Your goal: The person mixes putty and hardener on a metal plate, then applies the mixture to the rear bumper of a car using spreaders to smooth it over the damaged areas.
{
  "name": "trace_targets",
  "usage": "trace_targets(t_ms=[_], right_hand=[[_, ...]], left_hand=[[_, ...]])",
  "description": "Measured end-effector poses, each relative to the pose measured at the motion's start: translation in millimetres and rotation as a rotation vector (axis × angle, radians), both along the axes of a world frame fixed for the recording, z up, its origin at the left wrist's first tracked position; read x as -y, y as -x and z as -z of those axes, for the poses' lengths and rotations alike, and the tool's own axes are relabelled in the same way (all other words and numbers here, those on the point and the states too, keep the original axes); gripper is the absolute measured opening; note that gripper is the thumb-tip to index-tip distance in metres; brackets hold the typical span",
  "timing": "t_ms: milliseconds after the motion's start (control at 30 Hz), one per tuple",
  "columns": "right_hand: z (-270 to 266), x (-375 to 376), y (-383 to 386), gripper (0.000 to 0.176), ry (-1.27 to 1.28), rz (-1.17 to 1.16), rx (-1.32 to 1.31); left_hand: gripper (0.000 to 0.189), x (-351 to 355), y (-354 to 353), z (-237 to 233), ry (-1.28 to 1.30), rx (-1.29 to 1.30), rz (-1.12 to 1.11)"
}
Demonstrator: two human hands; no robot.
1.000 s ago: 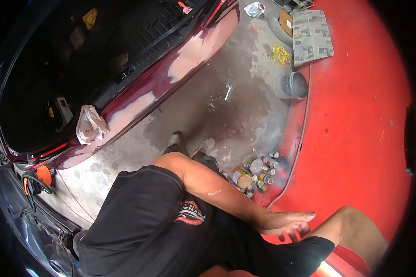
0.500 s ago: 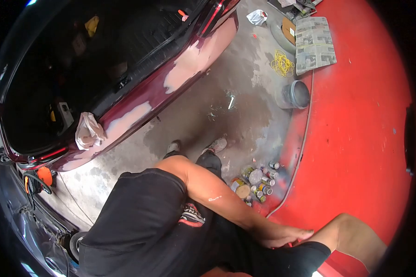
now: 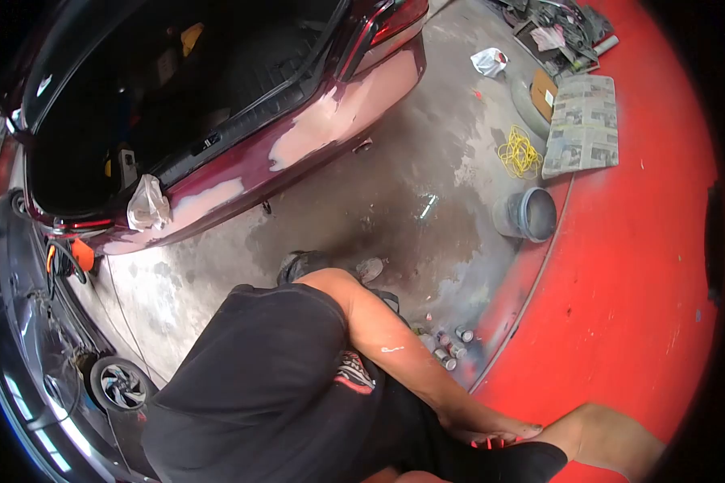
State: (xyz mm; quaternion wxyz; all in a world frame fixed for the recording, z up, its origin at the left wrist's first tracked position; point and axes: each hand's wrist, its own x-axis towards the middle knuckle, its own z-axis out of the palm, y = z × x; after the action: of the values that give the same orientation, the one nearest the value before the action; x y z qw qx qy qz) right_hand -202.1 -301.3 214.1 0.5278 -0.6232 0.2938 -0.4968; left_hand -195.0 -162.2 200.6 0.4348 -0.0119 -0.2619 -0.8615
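Note:
My left arm crosses in front of my black shirt toward the right. At its end, my left hand is beside the upper part of my bent right arm, near the sleeve edge. Red shows between its partly visible fingers, which look apart, and I see no tool in them. The right forearm runs off the lower right, so my right hand is out of view. Beyond the left arm stand several small cans on the floor, partly covered by it.
A maroon car's bumper with pale sanded patches lies at upper left, its trunk open, with a plastic bag on it. A dark car is at left. Right: bucket, yellow cord, newspaper-covered panel, red surface.
The view has tilted and shifted, so the bucket, cord and panel sit lower and farther right. More of the cans is hidden behind my arm. My left hand stays by the right arm.

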Motion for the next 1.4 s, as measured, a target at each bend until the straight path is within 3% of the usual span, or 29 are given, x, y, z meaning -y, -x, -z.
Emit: trace_targets(t_ms=[33, 100, 167, 200, 267, 333, 433, 467, 567, 633, 733, 800, 867, 933, 1033, 1133, 1267, 1333, 1400], right_hand=[[-7.7, 16.7, 1.9, 0.066, 0.033, 0.018, 0.008], [-26.2, 49.4, 5.0, 0.066, 0.108, 0.062, 0.025], [-51.4, 79.7, 7.2, 0.066, 0.196, 0.120, 0.040], [-64.0, 93.2, 7.4, 0.066, 0.239, 0.150, 0.047], [-89.1, 119.4, 5.7, 0.066, 0.317, 0.214, 0.069], [-106.2, 141.0, -1.3, 0.066, 0.367, 0.248, 0.083], [-115.0, 168.6, -17.7, 0.066, 0.381, 0.264, 0.075], [-113.0, 177.4, -24.3, 0.066, 0.366, 0.258, 0.067], [-83.5, 205.8, -46.4, 0.067, 0.210, 0.174, 0.009], [-38.3, 222.4, -63.9, 0.067, 0.040, 0.061, -0.049], [69.9, 239.8, -96.5, 0.068, -0.275, -0.177, -0.105], [88.9, 233.6, -142.5, 0.065, -0.529, -0.259, -0.035], [108.9, 263.8, -169.6, 0.064, -0.596, -0.350, -0.017], [107.6, 295.9, -203.8, 0.062, -0.648, -0.427, 0.007], [110.2, 362.7, -249.5, 0.064, -0.682, -0.363, -0.099], [99.5, 409.3, -309.7, 0.064, -0.643, -0.468, -0.142], [110.6, 469.5, -370.3, 0.056, -0.631, -0.551, -0.165], [105.4, 481.1, -418.1, 0.054, -0.523, -0.518, -0.204], [100.3, 486.7, -469.8, 0.053, -0.564, -0.540, -0.138]], left_hand=[[0.072, 15.0, 4.3, 1.3, -0.037, -0.011, 0.047], [0.067, 33.9, 26.3, -9.8, -0.227, -0.227, -0.141], [0.063, 66.3, 63.9, 10.6, -0.125, -0.431, -0.047], [0.061, 102.2, 86.6, 55.6, 0.076, -0.515, 0.144], [0.055, 125.3, 70.6, 69.4, 0.261, -0.348, 0.197], [0.050, 97.6, -29.9, 16.2, 0.209, 0.111, -0.107], [0.038, 134.3, -74.2, 52.7, 0.561, 0.455, -0.755], [0.037, 142.8, -97.6, 65.9, 0.430, 0.471, -0.802], [0.049, 152.8, -180.0, 96.6, 0.092, 0.478, -0.927], [0.056, 164.9, -215.8, 127.9, 0.018, 0.470, -1.019], [0.064, 189.5, -256.5, 155.2, -0.053, 0.350, -1.145], [0.067, 218.5, -283.8, 163.6, -0.094, 0.332, -1.149], [0.068, 251.9, -313.3, 169.8, -0.083, 0.280, -1.168], [0.066, 299.3, -348.6, 163.5, -0.026, 0.192, -1.191], [0.066, 349.4, -409.4, 136.0, 0.021, 0.214, -1.260], [0.057, 394.6, -466.1, 131.3, 0.034, 0.159, -1.181], [0.042, 434.6, -527.4, 126.9, -0.069, 0.433, -1.187], [0.037, 451.4, -551.8, 122.2, -0.012, 0.421, -1.431], [0.035, 460.9, -580.2, 121.8, -0.139, 0.357, -1.375]])
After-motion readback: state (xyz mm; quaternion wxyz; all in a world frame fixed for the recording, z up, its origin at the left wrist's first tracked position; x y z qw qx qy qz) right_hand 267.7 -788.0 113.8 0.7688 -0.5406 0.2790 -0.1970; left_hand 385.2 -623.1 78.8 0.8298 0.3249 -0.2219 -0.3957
